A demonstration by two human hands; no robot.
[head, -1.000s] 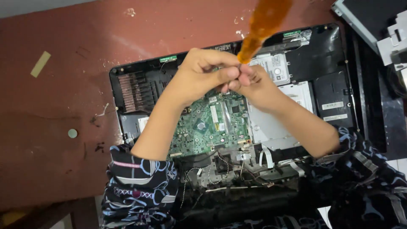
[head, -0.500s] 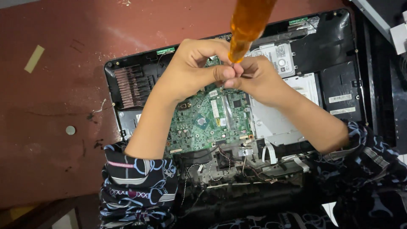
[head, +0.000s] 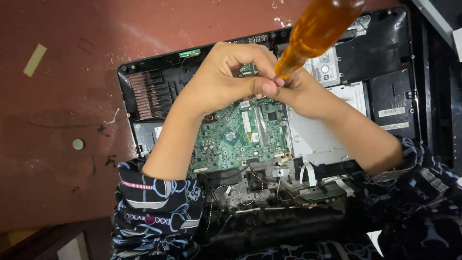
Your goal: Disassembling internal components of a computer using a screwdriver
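With the opened black laptop chassis [head: 385, 43] exposing its green circuit board [head: 240, 139], your left hand [head: 226, 79] and right hand [head: 301, 94] both grip the amber-handled screwdriver [head: 315, 31] over it, board not yet lifted.

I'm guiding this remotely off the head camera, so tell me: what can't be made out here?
- Screwdriver tip, head view: hidden between the left hand and right hand.
- Handle top: cut off by the upper edge, and blurred.
- What the tip meets on the green circuit board: covered by both hands.
- Black laptop base: near edge hidden by the patterned sleeves.
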